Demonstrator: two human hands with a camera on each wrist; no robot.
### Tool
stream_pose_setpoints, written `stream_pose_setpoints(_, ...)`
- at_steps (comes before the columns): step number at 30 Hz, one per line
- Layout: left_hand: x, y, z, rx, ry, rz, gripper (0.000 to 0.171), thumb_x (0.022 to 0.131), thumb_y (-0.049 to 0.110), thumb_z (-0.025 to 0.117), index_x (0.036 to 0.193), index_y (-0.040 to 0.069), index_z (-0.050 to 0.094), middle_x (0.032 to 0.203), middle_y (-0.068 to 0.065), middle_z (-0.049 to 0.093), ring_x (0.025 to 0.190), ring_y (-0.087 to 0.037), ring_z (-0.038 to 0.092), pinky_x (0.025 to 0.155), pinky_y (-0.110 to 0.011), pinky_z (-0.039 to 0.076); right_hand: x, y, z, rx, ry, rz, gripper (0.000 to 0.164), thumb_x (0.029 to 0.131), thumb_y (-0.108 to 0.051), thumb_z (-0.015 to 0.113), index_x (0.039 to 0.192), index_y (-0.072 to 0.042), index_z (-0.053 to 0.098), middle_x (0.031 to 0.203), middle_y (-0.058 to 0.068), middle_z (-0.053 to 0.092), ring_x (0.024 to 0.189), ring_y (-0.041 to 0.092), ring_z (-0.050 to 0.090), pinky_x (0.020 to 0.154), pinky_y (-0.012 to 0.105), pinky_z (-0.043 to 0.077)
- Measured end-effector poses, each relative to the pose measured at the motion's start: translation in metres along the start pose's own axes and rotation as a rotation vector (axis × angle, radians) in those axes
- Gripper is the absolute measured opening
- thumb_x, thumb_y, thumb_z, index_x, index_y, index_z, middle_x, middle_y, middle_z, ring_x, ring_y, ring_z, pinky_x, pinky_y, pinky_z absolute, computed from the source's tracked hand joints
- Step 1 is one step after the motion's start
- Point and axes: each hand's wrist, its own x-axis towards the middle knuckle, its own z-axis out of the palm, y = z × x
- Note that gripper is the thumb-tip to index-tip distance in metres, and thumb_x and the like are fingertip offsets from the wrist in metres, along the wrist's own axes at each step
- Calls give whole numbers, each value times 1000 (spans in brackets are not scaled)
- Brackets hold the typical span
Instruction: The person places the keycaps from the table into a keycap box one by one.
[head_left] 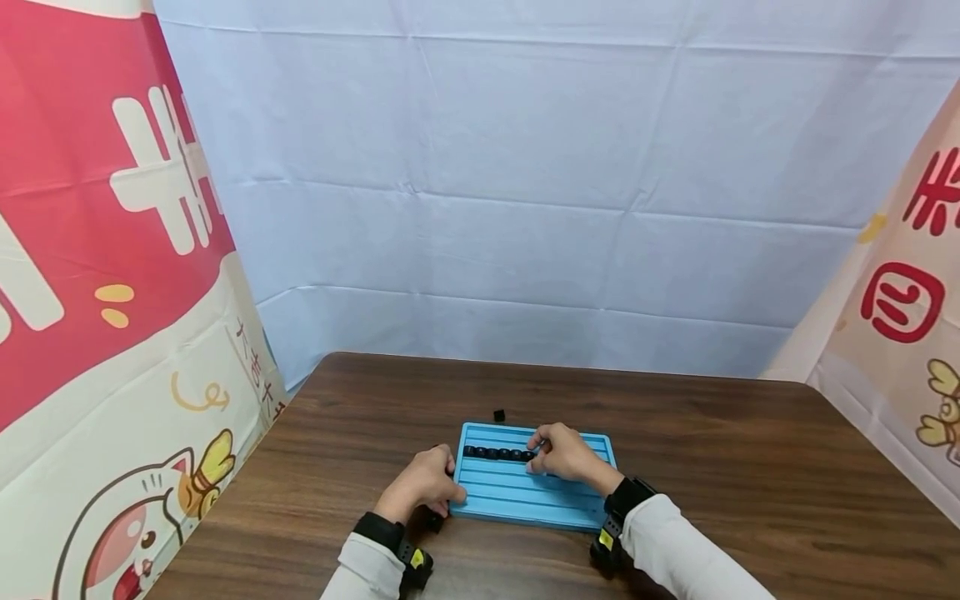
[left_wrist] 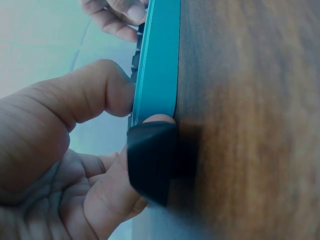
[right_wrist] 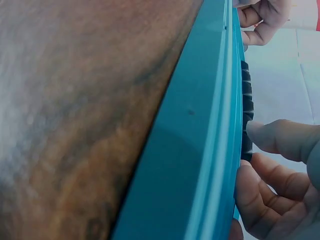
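A light blue ridged tray (head_left: pixel 525 500) lies on the table with a row of black keycaps (head_left: pixel 491 453) along one of its upper grooves. My left hand (head_left: pixel 429 477) grips the tray's left edge, its thumb (left_wrist: pixel 120 92) on the top side. A loose black keycap (left_wrist: pixel 152 160) stands on the table beside those fingers and partly hides them in the left wrist view. At the right end of the row, my right hand (head_left: pixel 564 454) pinches a black keycap (right_wrist: pixel 246 145) between thumb and fingertip.
One more black block (head_left: pixel 498 415) lies on the wooden table (head_left: pixel 712 467) just behind the tray. A pale cloth (head_left: pixel 525 167) hangs behind the table, with printed cloths at left (head_left: pixel 90 208) and right (head_left: pixel 885 375).
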Motion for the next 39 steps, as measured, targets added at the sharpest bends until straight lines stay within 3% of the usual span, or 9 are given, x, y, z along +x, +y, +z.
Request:
stream_pose_setpoints(12,-4,4,-1,51,-19,-3,29,73,0,70,89,-3,45,67,-15,50,46,-22,57,45,-32,52,-1,-3,3,-12,19,48,23,83,-7,69,102,3,61,70,5,53,60,18,48,56,31,39)
stream_pose_setpoints(20,-4,8,-2,51,11,-1,30,73,0,71,90,-2,46,68,-14,49,46,-22,56,45,-32,52,1,-7,2,-18,22,87,21,83,-9,69,100,0,62,72,6,53,61,18,49,55,31,39)
stream_pose_setpoints(26,-2,8,-4,82,7,61,35,74,3,73,97,-2,47,66,-11,51,46,-21,54,45,-31,51,-1,-7,-7,-36,-3,115,23,84,-7,68,104,2,61,76,6,56,63,20,54,58,33,44)
stream_pose_setpoints(29,-2,7,-5,142,6,97,37,75,6,74,102,-2,50,67,-9,52,46,-19,51,45,-31,47,-4,-7,-11,-98,11,125,24,83,-7,68,105,2,61,80,5,57,67,17,55,60,34,46)
stream_pose_setpoints(35,-3,8,-9,284,10,202,39,75,12,76,107,1,56,79,-3,53,64,-17,48,56,-31,43,-11,-9,-18,-242,55,151,28,81,-11,72,105,0,63,81,4,58,70,16,55,61,35,47)
stream_pose_setpoints(39,-5,10,-12,330,16,228,38,76,14,76,107,3,58,84,-5,57,69,-17,49,59,-33,45,-17,-10,-20,-296,77,180,29,80,-12,73,105,-1,64,87,6,61,75,18,57,63,37,48)
